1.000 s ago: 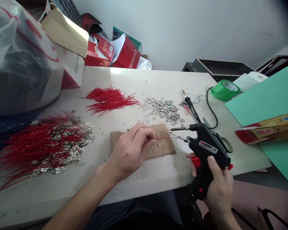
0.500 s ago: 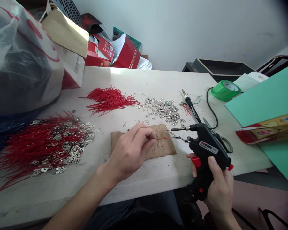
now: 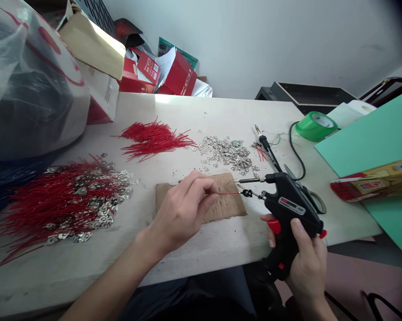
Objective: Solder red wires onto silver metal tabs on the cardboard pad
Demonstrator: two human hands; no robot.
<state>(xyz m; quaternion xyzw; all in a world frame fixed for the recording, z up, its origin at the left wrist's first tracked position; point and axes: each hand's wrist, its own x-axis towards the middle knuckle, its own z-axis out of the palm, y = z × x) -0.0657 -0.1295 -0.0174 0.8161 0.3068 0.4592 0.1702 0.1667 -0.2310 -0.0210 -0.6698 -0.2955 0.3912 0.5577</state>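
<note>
Between thumb and fingers, my left hand (image 3: 184, 209) pinches a thin red wire (image 3: 228, 193) that points right. At the wire's far end sits a small metal terminal (image 3: 247, 193), looking dark from this angle, close to the lower tip of the soldering gun. My right hand (image 3: 306, 254) is wrapped round the grip of the black soldering gun (image 3: 289, 200), with a finger by its red trigger. The gun's upper tube points left above the wire. Beneath my left hand and the wire lies a piece of brown cardboard (image 3: 226, 205).
Red wires with metal terminals (image 3: 70, 196) are heaped at left. Plain red wires (image 3: 154, 139) and loose metal terminals (image 3: 226, 152) lie farther back. A soldering iron (image 3: 267, 147), scissors (image 3: 316, 198) and green tape (image 3: 316, 125) are at right. A plastic bag (image 3: 34, 89) stands at far left.
The terminal at the wire's end has turned, from thin and edge-on to showing its dark flat shape. Both hands and the soldering gun stay almost where they were.
</note>
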